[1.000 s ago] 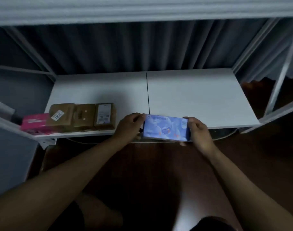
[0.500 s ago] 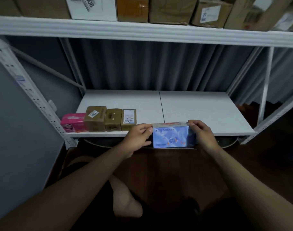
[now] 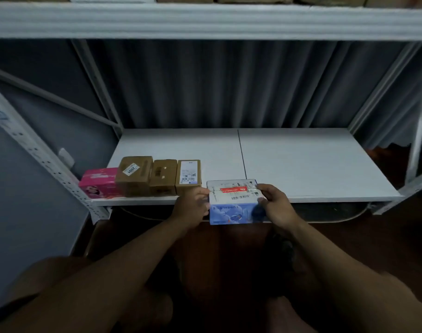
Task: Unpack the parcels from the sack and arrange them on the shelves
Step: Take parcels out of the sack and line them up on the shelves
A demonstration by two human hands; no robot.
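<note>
A blue and white parcel [image 3: 232, 200] with a red label and barcode on its top sits at the front edge of the lower white shelf [image 3: 301, 164], overhanging it. My left hand [image 3: 192, 206] grips its left end and my right hand [image 3: 276, 204] grips its right end. To its left along the shelf's front stand a pink box [image 3: 98, 182], a brown box marked 2001 [image 3: 134, 175], a smaller brown box [image 3: 163, 176] and a brown box with a white label [image 3: 188, 175].
The upper shelf beam [image 3: 205, 20] runs across the top with cartons above it. Grey curtains [image 3: 217, 85] hang behind. A perforated upright [image 3: 37, 152] stands at the left, a white post [image 3: 419, 131] at the right. Dark floor lies below.
The parcel has tipped so its labelled top now shows and it has moved onto the shelf's front edge, closer to the labelled brown box. My view has dropped slightly.
</note>
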